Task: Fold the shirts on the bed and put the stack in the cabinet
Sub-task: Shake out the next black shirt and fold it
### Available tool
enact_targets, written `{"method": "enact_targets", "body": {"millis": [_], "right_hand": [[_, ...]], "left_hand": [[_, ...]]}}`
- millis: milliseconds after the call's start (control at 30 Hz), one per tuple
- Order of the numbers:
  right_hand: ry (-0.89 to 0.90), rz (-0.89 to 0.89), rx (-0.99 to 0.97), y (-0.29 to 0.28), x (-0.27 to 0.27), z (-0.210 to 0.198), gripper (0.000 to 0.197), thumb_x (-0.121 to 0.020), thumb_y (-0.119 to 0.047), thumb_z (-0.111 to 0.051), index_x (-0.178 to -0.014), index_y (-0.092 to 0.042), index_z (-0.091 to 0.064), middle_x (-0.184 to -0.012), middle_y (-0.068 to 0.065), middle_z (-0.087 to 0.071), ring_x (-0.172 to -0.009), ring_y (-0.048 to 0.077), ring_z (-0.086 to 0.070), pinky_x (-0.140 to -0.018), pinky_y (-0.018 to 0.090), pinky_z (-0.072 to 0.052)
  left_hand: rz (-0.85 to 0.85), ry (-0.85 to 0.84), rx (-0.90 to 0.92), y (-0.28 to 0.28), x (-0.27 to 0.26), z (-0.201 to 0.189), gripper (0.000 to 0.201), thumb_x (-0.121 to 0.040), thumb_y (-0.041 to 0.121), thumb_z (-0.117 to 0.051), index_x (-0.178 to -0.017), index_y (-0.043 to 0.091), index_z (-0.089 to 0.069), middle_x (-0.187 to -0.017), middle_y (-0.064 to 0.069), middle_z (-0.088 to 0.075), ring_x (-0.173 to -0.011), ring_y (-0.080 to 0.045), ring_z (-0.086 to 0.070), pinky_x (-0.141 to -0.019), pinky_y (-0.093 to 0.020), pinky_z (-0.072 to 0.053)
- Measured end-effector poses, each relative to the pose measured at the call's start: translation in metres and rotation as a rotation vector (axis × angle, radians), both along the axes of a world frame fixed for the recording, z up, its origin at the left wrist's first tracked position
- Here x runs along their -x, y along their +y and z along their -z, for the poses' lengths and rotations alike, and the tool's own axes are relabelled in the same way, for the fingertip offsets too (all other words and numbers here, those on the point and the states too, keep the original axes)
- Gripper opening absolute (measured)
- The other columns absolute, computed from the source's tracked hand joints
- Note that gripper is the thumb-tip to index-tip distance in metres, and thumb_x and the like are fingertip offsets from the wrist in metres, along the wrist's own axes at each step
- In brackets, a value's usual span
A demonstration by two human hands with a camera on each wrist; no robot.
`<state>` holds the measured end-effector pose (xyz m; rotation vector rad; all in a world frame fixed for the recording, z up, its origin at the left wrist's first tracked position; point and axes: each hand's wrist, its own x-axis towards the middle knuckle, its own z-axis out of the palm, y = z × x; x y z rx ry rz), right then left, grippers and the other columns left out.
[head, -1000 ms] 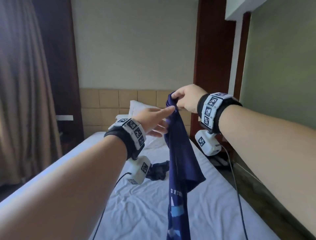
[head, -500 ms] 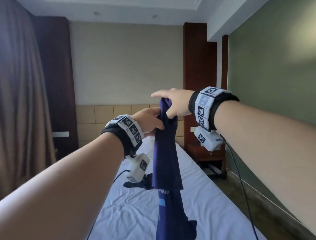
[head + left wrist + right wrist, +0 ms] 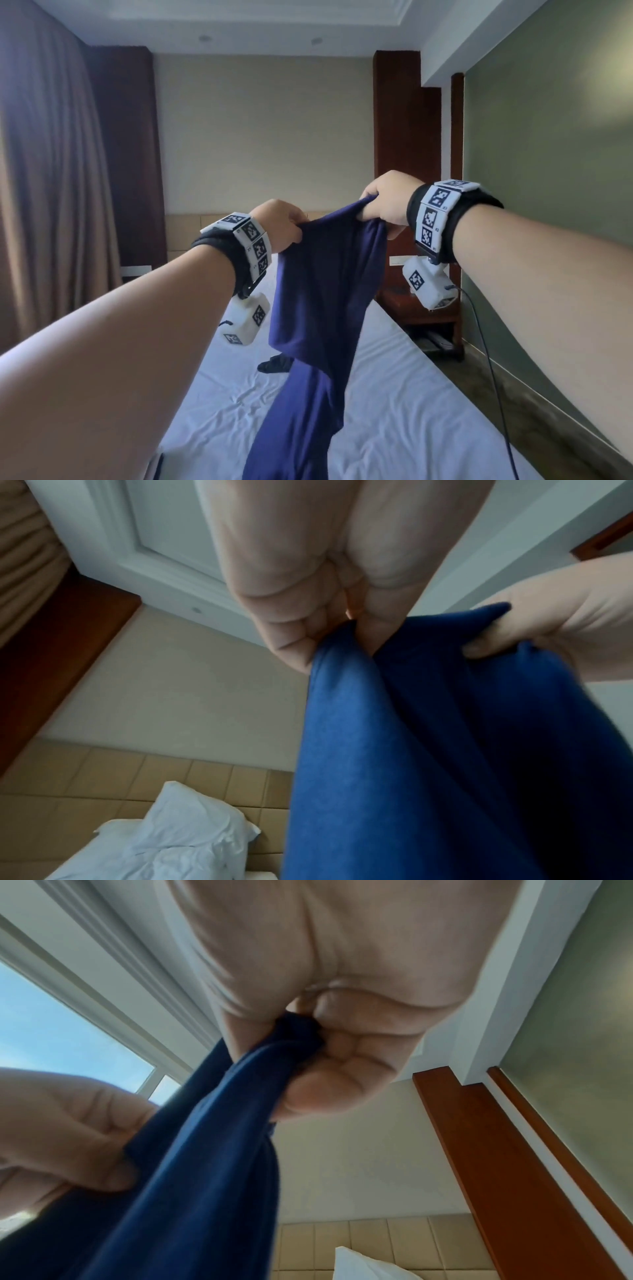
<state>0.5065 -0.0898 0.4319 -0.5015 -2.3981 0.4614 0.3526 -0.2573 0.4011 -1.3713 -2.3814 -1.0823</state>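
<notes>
A navy blue shirt [image 3: 318, 308] hangs in the air above the white bed [image 3: 404, 411], held up by both hands at its top edge. My left hand [image 3: 284, 226] pinches the left end of that edge; in the left wrist view the curled fingers [image 3: 294, 631] grip the blue shirt [image 3: 428, 750]. My right hand [image 3: 387, 202] grips the right end, a little higher; in the right wrist view its fingers [image 3: 342, 1053] bunch the shirt [image 3: 192, 1164]. The cloth sags between the hands and trails down to the sheet. A second dark garment [image 3: 275, 365] lies on the bed behind it.
A white pillow [image 3: 164, 840] lies at the tiled headboard [image 3: 185, 229]. A wooden bedside table [image 3: 424, 308] stands right of the bed below a wood wall panel. Brown curtains [image 3: 44, 205] hang on the left. A cable [image 3: 489, 377] runs from the right wrist camera.
My left hand has taken hold of the shirt's top edge, and both hands have drawn apart, spreading the cloth. My head has tilted up.
</notes>
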Motion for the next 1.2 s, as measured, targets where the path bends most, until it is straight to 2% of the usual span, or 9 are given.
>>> {"method": "enact_targets", "body": {"millis": [100,267,367,533,700,833,967,1067,1200], "right_hand": [[-0.005,0.04,0.041,0.008,-0.007,0.003,0.009,-0.079,-0.019,-0.078,-0.084,-0.012,-0.075,-0.075,0.009,-0.071,-0.067,0.026,-0.067,-0.069,0.046,-0.062],[-0.025,0.097,-0.018,0.014,-0.014,0.011,0.007,-0.083,-0.018,-0.075,-0.087,-0.023,-0.075,-0.071,-0.005,-0.066,-0.07,0.017,-0.06,-0.058,0.022,-0.047],[-0.088,0.119,0.039,0.021,-0.018,0.019,0.007,-0.087,-0.022,-0.072,-0.09,-0.015,-0.074,-0.076,0.005,-0.066,-0.071,0.023,-0.061,-0.07,0.033,-0.057],[-0.15,0.221,-0.088,0.032,-0.034,0.028,0.03,-0.093,-0.039,-0.065,-0.08,-0.012,-0.065,-0.079,0.006,-0.063,-0.079,0.027,-0.058,-0.065,0.033,-0.04],[-0.151,0.187,-0.144,0.037,-0.037,0.038,0.032,-0.097,-0.037,-0.062,-0.075,-0.014,-0.058,-0.077,0.004,-0.06,-0.072,0.025,-0.054,-0.061,0.033,-0.037],[-0.117,0.197,-0.188,0.037,-0.04,0.039,0.024,-0.096,-0.033,-0.063,-0.095,-0.009,-0.066,-0.088,0.008,-0.065,-0.082,0.028,-0.059,-0.068,0.034,-0.041],[-0.129,0.22,-0.168,0.043,-0.045,0.038,0.011,-0.092,-0.021,-0.068,-0.102,-0.022,-0.069,-0.1,0.004,-0.07,-0.09,0.024,-0.062,-0.074,0.029,-0.042],[-0.148,0.144,0.0,0.045,-0.048,0.04,0.032,-0.091,-0.001,-0.063,-0.105,-0.029,-0.069,-0.101,0.003,-0.071,-0.095,0.026,-0.065,-0.076,0.026,-0.049],[0.065,-0.038,0.559,0.035,-0.053,0.054,0.043,-0.092,0.016,-0.043,-0.101,-0.014,-0.072,-0.095,0.016,-0.069,-0.08,0.03,-0.065,-0.057,0.029,-0.055]], "left_hand": [[-0.055,0.01,-0.019,-0.009,0.008,0.001,0.019,-0.089,0.01,-0.066,-0.098,0.025,-0.074,-0.076,0.007,-0.064,-0.068,-0.011,-0.058,-0.059,-0.018,-0.043],[-0.064,0.062,0.122,-0.028,0.016,0.005,0.015,-0.095,0.039,-0.069,-0.098,0.025,-0.076,-0.097,-0.003,-0.074,-0.081,-0.017,-0.064,-0.073,-0.025,-0.049],[-0.119,0.038,0.205,-0.04,0.023,0.007,0.027,-0.09,0.049,-0.072,-0.094,0.023,-0.077,-0.095,-0.003,-0.075,-0.081,-0.019,-0.067,-0.074,-0.027,-0.05],[-0.032,-0.325,0.351,-0.06,0.036,0.019,0.015,-0.087,0.025,-0.08,-0.1,0.019,-0.079,-0.107,-0.007,-0.077,-0.108,-0.027,-0.07,-0.097,-0.056,-0.055],[-0.005,-0.58,0.325,-0.068,0.035,0.04,0.027,-0.095,0.019,-0.069,-0.121,0.011,-0.07,-0.117,-0.009,-0.073,-0.107,-0.028,-0.067,-0.1,-0.054,-0.054],[0.037,-0.726,0.208,-0.071,0.034,0.054,0.034,-0.101,0.029,-0.059,-0.125,0.005,-0.065,-0.111,-0.014,-0.076,-0.103,-0.032,-0.074,-0.092,-0.046,-0.057],[0.135,-0.746,0.056,-0.075,0.037,0.059,0.013,-0.103,0.019,-0.058,-0.104,0.009,-0.065,-0.095,-0.012,-0.074,-0.075,-0.025,-0.073,-0.071,-0.041,-0.06],[0.264,-0.811,-0.089,-0.084,0.045,0.057,0.019,-0.1,0.006,-0.059,-0.089,0.019,-0.069,-0.09,-0.011,-0.069,-0.07,-0.024,-0.067,-0.064,-0.036,-0.058],[0.385,-0.878,-0.334,-0.092,0.041,0.057,0.022,-0.097,-0.002,-0.055,-0.087,0.014,-0.067,-0.09,-0.014,-0.068,-0.068,-0.024,-0.067,-0.062,-0.031,-0.06]]}}
